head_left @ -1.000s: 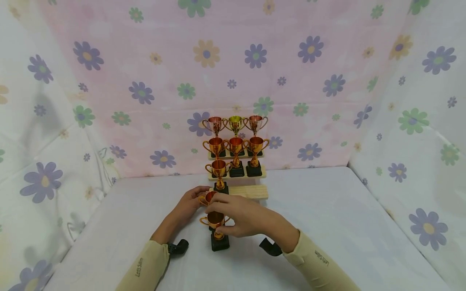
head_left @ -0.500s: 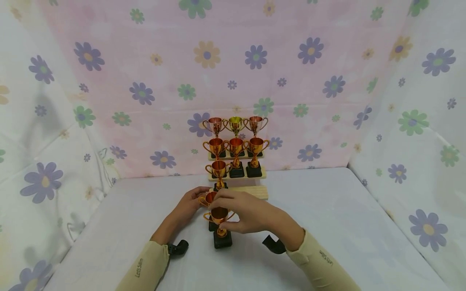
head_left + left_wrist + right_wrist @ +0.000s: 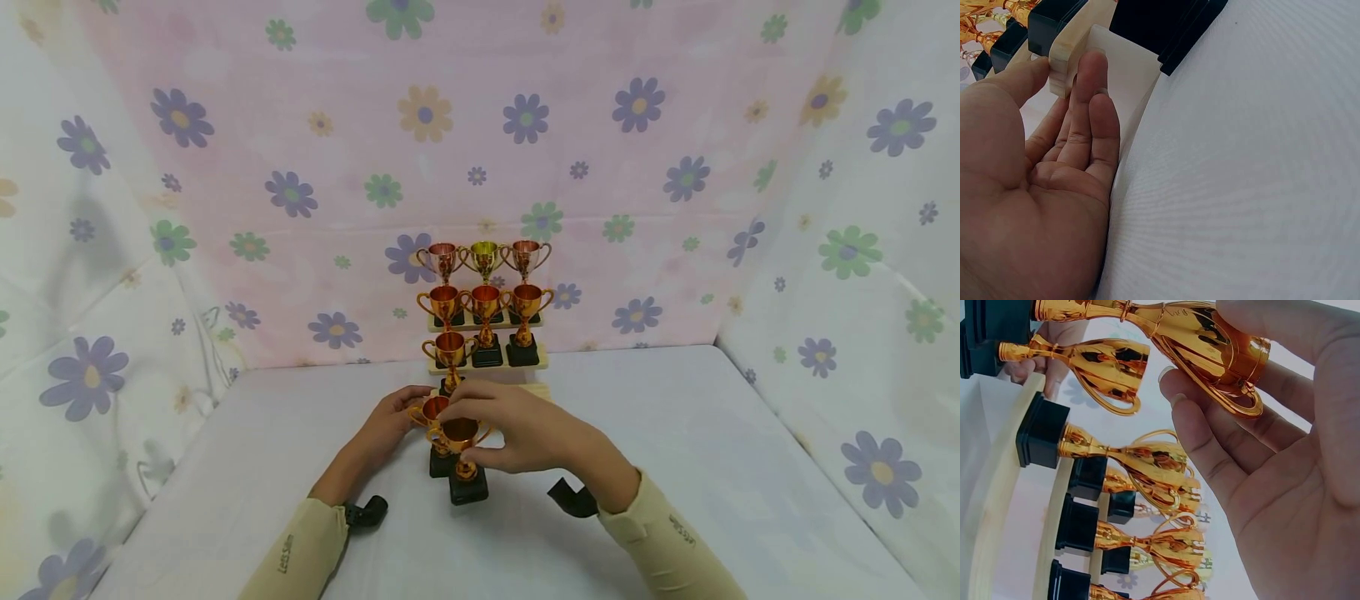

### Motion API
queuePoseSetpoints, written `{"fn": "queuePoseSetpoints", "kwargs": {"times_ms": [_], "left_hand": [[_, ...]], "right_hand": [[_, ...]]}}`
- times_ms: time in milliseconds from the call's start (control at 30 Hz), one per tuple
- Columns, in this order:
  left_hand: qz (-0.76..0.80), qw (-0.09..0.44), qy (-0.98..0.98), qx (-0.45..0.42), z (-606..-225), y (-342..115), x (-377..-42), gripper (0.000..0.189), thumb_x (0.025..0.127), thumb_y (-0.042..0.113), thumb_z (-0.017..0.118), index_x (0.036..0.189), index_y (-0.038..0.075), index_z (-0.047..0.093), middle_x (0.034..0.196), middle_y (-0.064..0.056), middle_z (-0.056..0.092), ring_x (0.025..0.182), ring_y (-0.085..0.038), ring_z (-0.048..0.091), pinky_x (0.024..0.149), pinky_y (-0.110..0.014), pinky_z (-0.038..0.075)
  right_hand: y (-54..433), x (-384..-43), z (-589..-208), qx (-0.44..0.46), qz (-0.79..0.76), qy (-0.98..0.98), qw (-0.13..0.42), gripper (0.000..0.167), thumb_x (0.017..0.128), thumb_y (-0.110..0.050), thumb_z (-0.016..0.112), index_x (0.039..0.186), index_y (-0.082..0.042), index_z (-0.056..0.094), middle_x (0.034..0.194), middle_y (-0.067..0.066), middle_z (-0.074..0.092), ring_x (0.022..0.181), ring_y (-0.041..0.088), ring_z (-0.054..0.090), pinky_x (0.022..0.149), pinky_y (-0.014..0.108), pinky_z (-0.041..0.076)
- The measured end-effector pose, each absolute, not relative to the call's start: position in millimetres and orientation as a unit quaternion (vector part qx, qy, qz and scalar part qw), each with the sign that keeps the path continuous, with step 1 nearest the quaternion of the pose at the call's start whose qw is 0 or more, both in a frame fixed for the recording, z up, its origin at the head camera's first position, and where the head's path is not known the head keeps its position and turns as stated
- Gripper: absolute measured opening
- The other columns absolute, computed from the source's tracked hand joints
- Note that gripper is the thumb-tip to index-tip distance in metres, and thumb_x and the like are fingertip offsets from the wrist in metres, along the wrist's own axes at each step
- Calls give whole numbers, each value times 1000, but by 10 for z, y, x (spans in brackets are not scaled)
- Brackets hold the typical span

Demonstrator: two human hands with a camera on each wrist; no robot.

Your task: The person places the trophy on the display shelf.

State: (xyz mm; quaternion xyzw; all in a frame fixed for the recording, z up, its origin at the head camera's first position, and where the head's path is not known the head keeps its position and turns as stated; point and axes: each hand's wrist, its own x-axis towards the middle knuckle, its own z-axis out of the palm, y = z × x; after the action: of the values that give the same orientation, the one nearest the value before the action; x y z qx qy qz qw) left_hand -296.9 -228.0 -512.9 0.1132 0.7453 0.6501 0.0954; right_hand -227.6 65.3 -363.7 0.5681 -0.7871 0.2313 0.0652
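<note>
In the head view, my right hand (image 3: 525, 429) holds a small gold trophy cup (image 3: 467, 468) with a black base, thumb and fingers around its cup. The right wrist view shows the same trophy (image 3: 1210, 344) upright between thumb and fingertips. Just behind it stands a second gold trophy (image 3: 435, 410), partly covered by it and my hand. My left hand (image 3: 386, 427) grips the left end of the lowest step of a wooden stand (image 3: 542, 391). In the left wrist view, the thumb and fingers lie on either side of the board's end (image 3: 1063, 62).
One gold trophy (image 3: 450, 350) stands on the lowest step's left end. Three gold trophies (image 3: 527, 302) fill the middle step, and three more, including a yellow-gold one (image 3: 485, 254), the top step. The white-covered table (image 3: 637, 433) meets a flowered cloth backdrop (image 3: 315, 167).
My right hand has carried its trophy rightward and slightly away from me, from in front of the second trophy to its right. My left hand has stayed at the stand.
</note>
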Motion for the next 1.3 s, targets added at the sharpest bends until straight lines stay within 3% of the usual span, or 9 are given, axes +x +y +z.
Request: {"fn": "queuePoseSetpoints", "kwargs": {"times_ms": [333, 600, 833, 1300], "left_hand": [[648, 91, 748, 108, -5121, -2273, -2960, 43, 108, 11, 56, 149, -1, 52, 135, -16, 68, 114, -17, 68, 94, -26, 56], [647, 93, 750, 101, -5110, -2272, -2946, 44, 108, 10, 55, 151, 1, 52, 138, -16, 68, 117, -17, 68, 95, -25, 55], [645, 94, 752, 100, -5113, -2268, -2958, 44, 108, 11, 56, 150, 1, 52, 139, -16, 67, 118, -16, 68, 96, -24, 55], [638, 94, 759, 87, -5113, -2252, -2959, 42, 110, 14, 54, 150, 2, 54, 138, -15, 69, 123, -19, 66, 94, -23, 54]], "right_hand": [[744, -2281, -3568, 564, 230, -786, 110, 47, 93, -25, 84, 136, -14, 71, 134, -1, 63, 122, 14, 58, 104, 36, 52], [810, -2299, -3514, 558, 258, -783, 96, 47, 94, -20, 82, 138, -11, 69, 140, 0, 62, 116, 12, 63, 95, 28, 56], [877, -2319, -3479, 546, 273, -785, 106, 47, 94, -20, 82, 139, -13, 68, 140, -1, 63, 126, 14, 62, 100, 32, 56], [979, -2369, -3445, 526, 283, -789, 140, 50, 95, -18, 81, 143, -16, 66, 138, -2, 63, 120, 12, 62, 99, 33, 56]]}}
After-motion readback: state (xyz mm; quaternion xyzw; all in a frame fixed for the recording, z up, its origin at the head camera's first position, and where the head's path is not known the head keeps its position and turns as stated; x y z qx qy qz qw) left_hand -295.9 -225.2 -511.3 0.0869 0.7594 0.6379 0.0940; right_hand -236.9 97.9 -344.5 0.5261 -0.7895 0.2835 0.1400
